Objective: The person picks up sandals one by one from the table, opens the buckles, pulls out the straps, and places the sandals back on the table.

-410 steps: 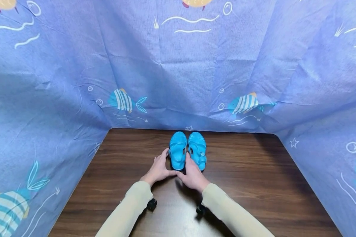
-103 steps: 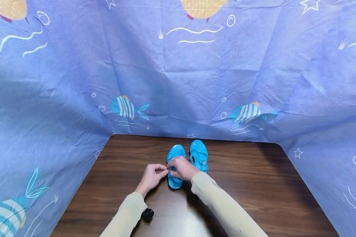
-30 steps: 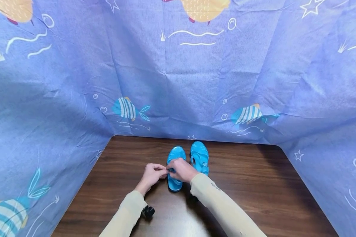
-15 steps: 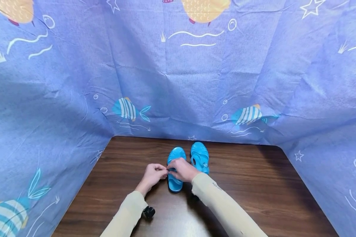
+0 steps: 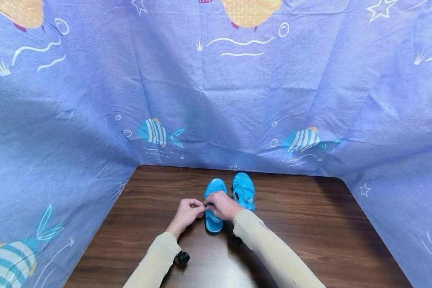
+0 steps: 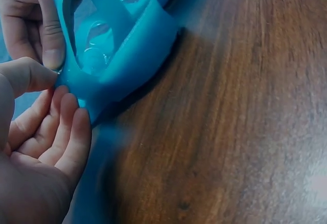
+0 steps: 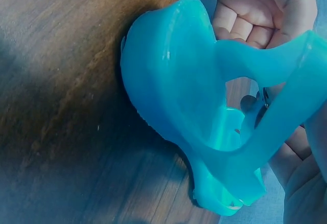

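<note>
Two light-blue sandals stand side by side on the table. In the head view, the left sandal (image 5: 213,226) is a little nearer than the right sandal (image 5: 243,183). Both hands meet at the left sandal's outer side. My left hand (image 5: 187,213) pinches the ankle strap's edge between thumb and fingertips. My right hand (image 5: 224,205) reaches across the sandal and pinches the strap at the same spot, hiding its middle. In the left wrist view, the right thumb (image 6: 53,58) presses the strap (image 6: 76,81). A small dark metal part (image 7: 264,98), partly hidden, shows in the right wrist view.
The dark wood-grain table (image 5: 302,232) has rounded far corners. A blue curtain (image 5: 237,100) printed with fish encloses its back and sides. A black device (image 5: 182,258) hangs under the left wrist.
Long ago both hands circled the left sandal's heel, level with the other sandal. Since then that sandal has come nearer, and both hands have moved to its strap. Little has changed in the last second.
</note>
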Motion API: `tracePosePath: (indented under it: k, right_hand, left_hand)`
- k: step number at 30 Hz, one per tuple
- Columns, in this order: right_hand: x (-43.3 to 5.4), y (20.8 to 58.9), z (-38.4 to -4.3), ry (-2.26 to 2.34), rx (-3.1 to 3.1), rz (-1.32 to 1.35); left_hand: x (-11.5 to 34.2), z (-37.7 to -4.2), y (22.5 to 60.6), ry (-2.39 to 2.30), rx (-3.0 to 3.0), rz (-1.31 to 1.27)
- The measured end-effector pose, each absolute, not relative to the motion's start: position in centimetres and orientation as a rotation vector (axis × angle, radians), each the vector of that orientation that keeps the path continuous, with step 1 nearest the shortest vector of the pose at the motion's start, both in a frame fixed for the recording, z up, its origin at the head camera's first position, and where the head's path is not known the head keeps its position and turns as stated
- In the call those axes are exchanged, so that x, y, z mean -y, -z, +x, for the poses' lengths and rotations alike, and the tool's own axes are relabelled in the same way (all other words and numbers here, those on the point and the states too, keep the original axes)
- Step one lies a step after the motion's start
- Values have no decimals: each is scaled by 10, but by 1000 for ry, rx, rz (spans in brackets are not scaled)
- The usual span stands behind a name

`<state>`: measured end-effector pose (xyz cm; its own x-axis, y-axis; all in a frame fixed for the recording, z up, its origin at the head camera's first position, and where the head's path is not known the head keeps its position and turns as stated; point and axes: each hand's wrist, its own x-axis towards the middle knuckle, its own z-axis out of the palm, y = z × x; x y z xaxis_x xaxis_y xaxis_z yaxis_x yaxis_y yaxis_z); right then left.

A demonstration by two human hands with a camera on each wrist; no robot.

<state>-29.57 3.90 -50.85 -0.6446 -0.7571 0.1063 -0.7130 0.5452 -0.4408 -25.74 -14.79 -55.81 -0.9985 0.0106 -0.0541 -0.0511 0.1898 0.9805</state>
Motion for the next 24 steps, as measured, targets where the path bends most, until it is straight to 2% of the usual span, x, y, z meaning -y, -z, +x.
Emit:
tracePosePath:
  k: [24]
  right_hand:
    - [-39,517,-296,827,-2736,-1226]
  left_hand:
    - [147,-258,563,-1995,-2377,-26]
